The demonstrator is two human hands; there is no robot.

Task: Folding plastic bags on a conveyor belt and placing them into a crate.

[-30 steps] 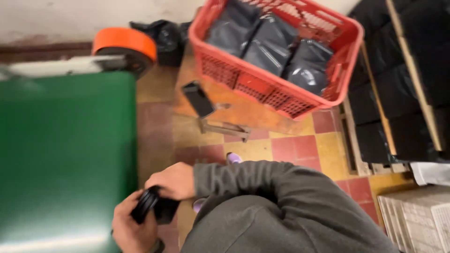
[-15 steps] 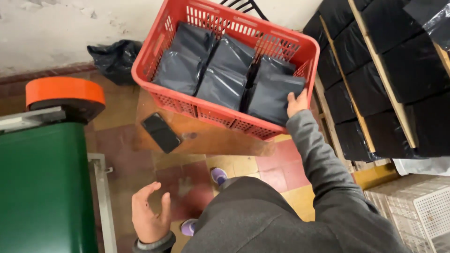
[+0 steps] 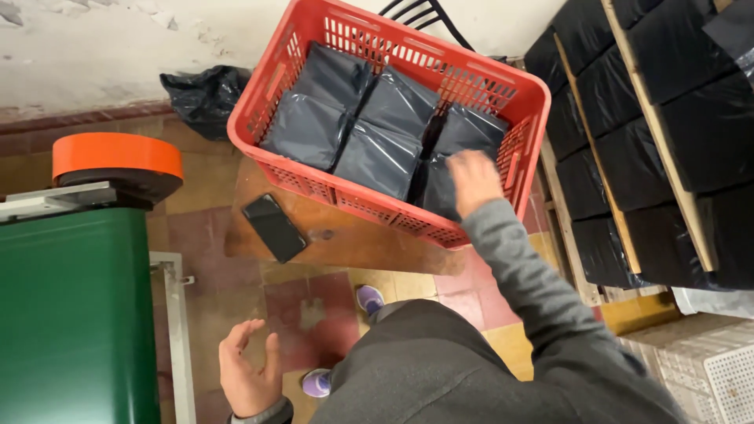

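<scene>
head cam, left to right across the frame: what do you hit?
green conveyor belt → orange roll → left hand → black phone → red crate → black packets on shelves

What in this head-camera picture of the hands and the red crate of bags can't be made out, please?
- Right hand: motion-blurred over the dark grey bags in the red crate; contact unclear.
- Crate's lower layers: hidden by top bags.
- Left hand: wrist cut off by bottom edge.
- Green conveyor: cut off by left edge.
</scene>
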